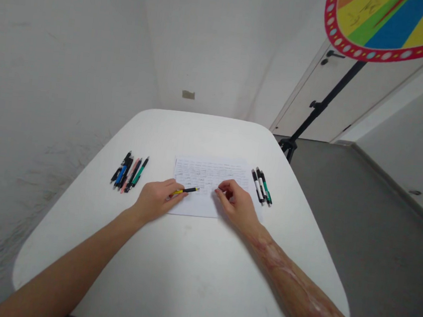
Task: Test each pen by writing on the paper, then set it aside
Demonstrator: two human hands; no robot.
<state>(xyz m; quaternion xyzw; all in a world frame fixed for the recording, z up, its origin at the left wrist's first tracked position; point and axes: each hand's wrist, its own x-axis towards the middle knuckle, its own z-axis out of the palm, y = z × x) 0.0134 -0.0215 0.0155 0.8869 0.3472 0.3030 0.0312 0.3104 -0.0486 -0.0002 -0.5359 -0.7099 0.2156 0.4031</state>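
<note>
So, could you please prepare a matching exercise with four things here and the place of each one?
Things:
1. yellow-and-black pen
2. written sheet
3. colourful wheel
4. larger pen group

Places:
A. on the table, left of the sheet
B. upper right of the view, on a black stand
C. in the left hand
D. on the table, between the two pen groups

Pairs: 1-C, 2-D, 3-B, 4-A

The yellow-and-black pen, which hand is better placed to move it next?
Probably the left. The left hand holds the yellow-and-black pen, while the right hand is apart from it, fingers curled over the paper.
</note>
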